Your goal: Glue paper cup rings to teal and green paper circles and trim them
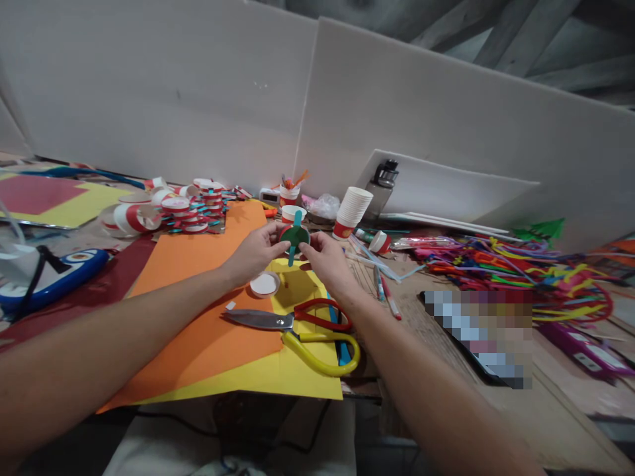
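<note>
Both my hands meet over the sheets of paper and hold one small craft piece [296, 236]: a round green disc with a red rim and a teal strip across it. My left hand [258, 250] pinches its left edge, fingers closed. My right hand [328, 260] pinches its right edge, fingers closed as well. Just below the piece lie a white round lid [264, 284] and large scissors [297, 327] with red and yellow handles, resting on yellow paper [292, 370] and orange paper [198, 311].
A pile of finished red-and-white cup pieces [191, 205] sits at the back left. A stack of paper cups [351, 211], a dark bottle [382, 185] and a heap of coloured pipe cleaners [526, 264] fill the right. White boards stand behind. A blue case [54, 277] lies far left.
</note>
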Demonstrator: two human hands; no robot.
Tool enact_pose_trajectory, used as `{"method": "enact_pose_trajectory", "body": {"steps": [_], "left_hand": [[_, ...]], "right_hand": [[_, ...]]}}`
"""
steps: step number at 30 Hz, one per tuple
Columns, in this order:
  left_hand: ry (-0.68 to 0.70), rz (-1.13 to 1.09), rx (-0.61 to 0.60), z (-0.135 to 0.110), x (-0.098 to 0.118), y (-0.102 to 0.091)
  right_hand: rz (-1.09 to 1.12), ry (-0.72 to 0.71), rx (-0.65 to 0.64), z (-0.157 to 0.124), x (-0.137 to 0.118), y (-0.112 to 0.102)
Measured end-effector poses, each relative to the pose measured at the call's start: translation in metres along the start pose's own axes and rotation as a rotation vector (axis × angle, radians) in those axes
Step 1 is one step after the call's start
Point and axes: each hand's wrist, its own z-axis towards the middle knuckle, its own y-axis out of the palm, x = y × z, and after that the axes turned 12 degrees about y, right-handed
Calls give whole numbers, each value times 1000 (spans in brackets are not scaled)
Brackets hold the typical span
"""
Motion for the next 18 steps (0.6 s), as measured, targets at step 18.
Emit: {"method": "enact_pose_trajectory", "body": {"steps": [18], "left_hand": [[48, 373, 31, -1, -1, -5]], "right_hand": [[-111, -217, 39, 2, 4, 1]]}}
